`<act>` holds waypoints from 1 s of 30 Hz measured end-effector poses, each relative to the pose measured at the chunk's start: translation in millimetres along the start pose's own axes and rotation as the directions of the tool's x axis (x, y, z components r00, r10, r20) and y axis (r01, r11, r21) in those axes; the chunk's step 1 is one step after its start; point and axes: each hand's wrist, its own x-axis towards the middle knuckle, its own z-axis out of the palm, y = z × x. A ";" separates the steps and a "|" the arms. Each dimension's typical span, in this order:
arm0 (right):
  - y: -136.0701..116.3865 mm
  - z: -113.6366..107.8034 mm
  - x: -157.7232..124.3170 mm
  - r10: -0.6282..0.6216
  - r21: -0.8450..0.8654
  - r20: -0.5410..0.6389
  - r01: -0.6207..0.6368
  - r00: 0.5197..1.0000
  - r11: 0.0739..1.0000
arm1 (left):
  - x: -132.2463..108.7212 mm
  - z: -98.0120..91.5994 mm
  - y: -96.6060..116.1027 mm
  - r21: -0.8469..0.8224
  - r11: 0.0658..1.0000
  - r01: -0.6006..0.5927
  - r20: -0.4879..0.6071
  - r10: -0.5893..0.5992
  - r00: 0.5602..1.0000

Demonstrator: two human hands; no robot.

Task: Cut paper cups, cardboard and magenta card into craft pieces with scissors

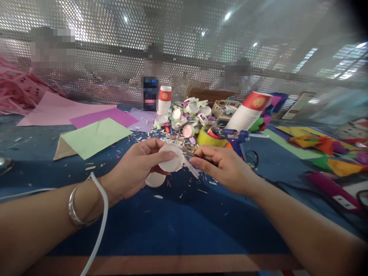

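Observation:
My left hand (149, 157) pinches a white paper cup bottom (171, 161), thumb across its face. Close to the disc's right edge, my right hand (220, 163) is closed on a thin grey blade-like tool (188, 154), most of it hidden by the fingers. A narrow white paper strip (192, 170) hangs down between the two hands. Below my left hand another white disc (155, 179) lies on the blue table, partly covered by the fingers.
Behind my hands is a heap of cut cup bottoms (193, 108) among paper scraps. Stacked paper cups (247, 113), yellow tape (211, 138) and a blue glue gun (236, 138) stand right of it. Green paper (96, 136) lies left; a power strip (330, 189) sits right.

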 end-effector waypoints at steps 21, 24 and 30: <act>-3.0 3.6 0.1 0.015 0.044 0.020 -0.016 1.000 0.999 | -4.7 1.9 -2.7 0.164 0.986 0.009 0.090 -0.024 0.996; -3.7 5.0 0.5 0.001 0.045 0.019 -0.001 1.000 0.999 | -5.5 4.1 -2.9 0.162 0.986 0.039 0.126 -0.060 0.990; -5.0 6.2 0.3 -0.019 0.059 0.013 0.019 1.000 0.998 | -6.8 5.1 -2.8 0.140 0.988 0.063 0.148 -0.084 0.985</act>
